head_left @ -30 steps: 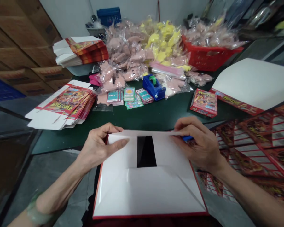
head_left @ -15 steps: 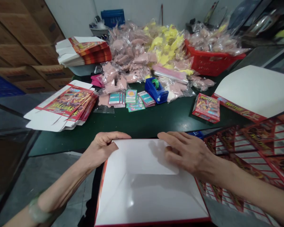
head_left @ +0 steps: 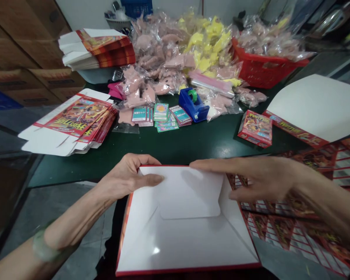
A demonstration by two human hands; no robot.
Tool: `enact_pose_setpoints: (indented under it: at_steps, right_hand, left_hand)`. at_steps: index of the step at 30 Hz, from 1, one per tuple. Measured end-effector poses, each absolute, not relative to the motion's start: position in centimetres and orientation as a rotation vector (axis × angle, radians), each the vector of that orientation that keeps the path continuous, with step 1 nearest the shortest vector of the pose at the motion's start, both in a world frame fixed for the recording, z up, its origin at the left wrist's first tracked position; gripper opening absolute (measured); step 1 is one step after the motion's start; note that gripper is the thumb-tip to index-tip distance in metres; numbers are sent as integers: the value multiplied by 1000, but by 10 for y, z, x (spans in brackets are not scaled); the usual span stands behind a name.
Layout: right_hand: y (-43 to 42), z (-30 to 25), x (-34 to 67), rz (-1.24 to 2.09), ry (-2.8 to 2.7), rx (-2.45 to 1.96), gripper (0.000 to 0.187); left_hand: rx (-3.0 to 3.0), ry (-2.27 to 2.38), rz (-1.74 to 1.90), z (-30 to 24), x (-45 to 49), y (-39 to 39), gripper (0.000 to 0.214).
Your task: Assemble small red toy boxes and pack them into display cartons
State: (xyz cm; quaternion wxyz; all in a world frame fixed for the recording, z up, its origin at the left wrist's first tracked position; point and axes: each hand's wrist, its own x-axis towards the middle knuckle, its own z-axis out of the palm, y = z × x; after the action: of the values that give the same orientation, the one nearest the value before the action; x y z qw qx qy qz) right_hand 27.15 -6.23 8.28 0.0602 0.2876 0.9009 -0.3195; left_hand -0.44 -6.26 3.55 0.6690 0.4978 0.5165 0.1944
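A large white envelope-like card packet [head_left: 186,233] with red edges lies in front of me, its top flap folded down. My left hand [head_left: 128,177] grips the packet's upper left corner, thumb on the flap and fingers curled over the far edge. My right hand [head_left: 256,177] is flat and stretched out at the upper right corner, fingertips reaching the flap's far edge.
Flat red printed cartons [head_left: 72,124] are stacked at the left, with another stack [head_left: 101,46] behind. Card packs [head_left: 163,114], a blue tape dispenser [head_left: 194,105], bagged pink and yellow toys [head_left: 180,54], a red basket [head_left: 265,70] and a small red box [head_left: 255,128] sit on the green table [head_left: 175,146]. Printed sheets [head_left: 323,171] lie right.
The flap went from raised, showing a dark slot, to folded flat. My right hand let go of it, pressed it down, then slid right along the top edge.
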Motion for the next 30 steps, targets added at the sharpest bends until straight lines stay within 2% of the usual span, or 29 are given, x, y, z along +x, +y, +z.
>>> enact_pose_setpoints:
  at_steps: [3,6,13,15,19,22,27,30]
  right_hand:
    - [-52,78,260,-1153,2613,1193,54]
    - [-55,61,237,-1014,2527,1410,43]
    - [-76,33,210,-547,2550,1522,31]
    - [-75,33,212,-526,2577,1496,32]
    - [-54,53,228,-944,2516,1237,37]
    - [-33,74,242,-1265,2466,1028,40]
    - [-29,94,250,-1449,2381,951,62]
    - [-39,113,259,-1578,2319,924,60]
  left_hand:
    - [1144,1174,438,34,-4,-61,37]
    - [1183,1174,416,32,-4,-61,35]
    - [1466,1272,384,28,-8,-64,28]
    - [1531,1282,368,28,-9,-66,29]
    - [1376,1224,341,38,-9,-68,36]
    - [1239,1180,439,50,-6,-66,32]
    - [1347,1130,546,78,-2,-63,28]
    - [1538,1080,498,95,-4,-60,31]
